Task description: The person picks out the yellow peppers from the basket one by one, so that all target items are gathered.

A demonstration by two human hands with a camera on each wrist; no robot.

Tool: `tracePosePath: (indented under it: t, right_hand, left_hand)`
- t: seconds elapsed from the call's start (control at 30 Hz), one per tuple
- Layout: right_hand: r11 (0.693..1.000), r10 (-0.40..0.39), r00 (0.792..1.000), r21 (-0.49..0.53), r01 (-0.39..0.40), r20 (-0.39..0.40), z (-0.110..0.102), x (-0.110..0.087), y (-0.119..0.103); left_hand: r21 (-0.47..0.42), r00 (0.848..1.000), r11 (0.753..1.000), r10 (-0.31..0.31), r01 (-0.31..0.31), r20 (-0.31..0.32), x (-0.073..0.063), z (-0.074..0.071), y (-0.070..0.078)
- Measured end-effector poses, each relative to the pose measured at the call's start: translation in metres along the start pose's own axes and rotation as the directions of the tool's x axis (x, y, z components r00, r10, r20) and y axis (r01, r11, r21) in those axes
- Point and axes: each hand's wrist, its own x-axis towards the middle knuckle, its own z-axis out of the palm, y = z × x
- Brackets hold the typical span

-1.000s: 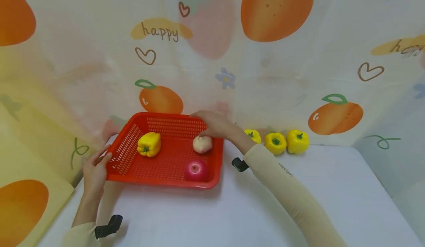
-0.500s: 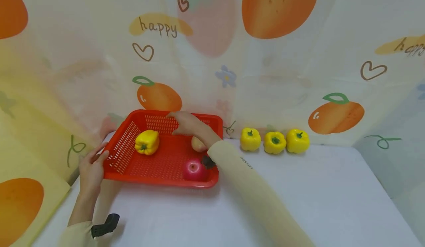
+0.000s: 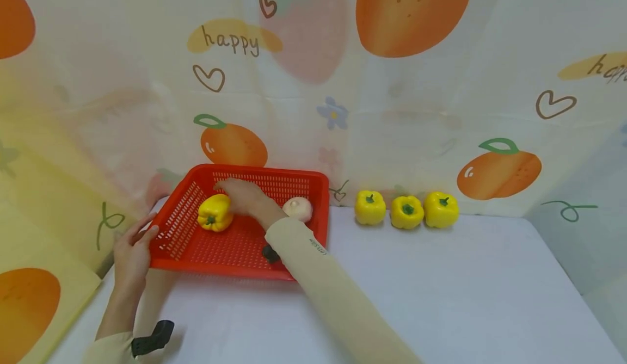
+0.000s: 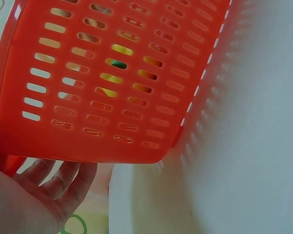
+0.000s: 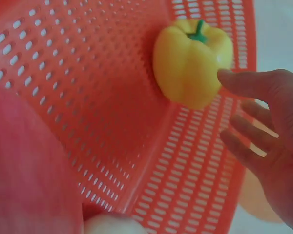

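Note:
A red plastic basket (image 3: 210, 269) with slotted walls stands on the table, its left end gripped at the rim by my left hand (image 3: 132, 252). In the left wrist view, fingers (image 4: 80, 183) of that hand curl beside the basket's wall. Inside the basket, my right hand (image 3: 242, 195) reaches towards a yellow bell pepper (image 3: 215, 213). The right wrist view shows its fingers spread and the thumb at the pepper's side; whether it touches cannot be told. A pale, garlic-like bulb (image 3: 299, 209) lies at the basket's right, and a pinkish-red apple (image 5: 29, 165) fills the right wrist view's left side.
Three more yellow bell peppers (image 3: 407, 212) stand in a row at the back of the white table (image 3: 465, 282), right of the basket. A printed cloth (image 3: 392, 97) hangs closely behind. The right sleeve (image 3: 338, 293) crosses the basket's front right corner, hiding the apple in the head view.
My right hand has moved left, from above the pale bulb across the basket to the yellow bell pepper. My left hand keeps its grip on the basket, which has barely shifted.

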Motion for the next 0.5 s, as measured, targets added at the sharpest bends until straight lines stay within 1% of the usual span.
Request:
tracePosePath:
  t: [0.07,0.13,0.27,0.33,0.4,0.5]
  right_hand:
    - [0.999,-0.012,1.000,-0.033,0.012,0.004,0.003,0.002,-0.009]
    - [0.999,-0.025,0.999,-0.044,0.026,0.027,0.006,0.004,-0.016]
    - [0.995,-0.065,0.995,-0.068,0.070,0.073,0.011,0.005,-0.021]
    - [0.991,-0.076,0.992,-0.101,0.086,0.096,0.014,0.006,-0.021]
    - [0.981,-0.089,0.990,-0.163,0.106,0.111,0.018,0.006,-0.021]
    - [0.964,-0.087,0.988,-0.241,0.116,0.130,0.023,0.010,-0.026]
  left_hand:
    - [0.013,1.000,1.000,-0.002,0.002,-0.006,0.000,-0.003,0.000]
    - [0.015,1.000,1.000,-0.002,0.002,-0.008,-0.001,-0.004,0.001]
    - [0.005,1.000,1.000,-0.008,0.008,-0.014,-0.002,-0.001,0.002]
    - [-0.001,1.000,1.000,-0.011,0.011,-0.011,-0.002,0.001,0.002]
    - [0.001,1.000,1.000,-0.011,0.011,-0.015,-0.002,0.001,0.003]
    - [0.016,1.000,1.000,-0.013,0.013,-0.012,-0.002,0.000,0.003]
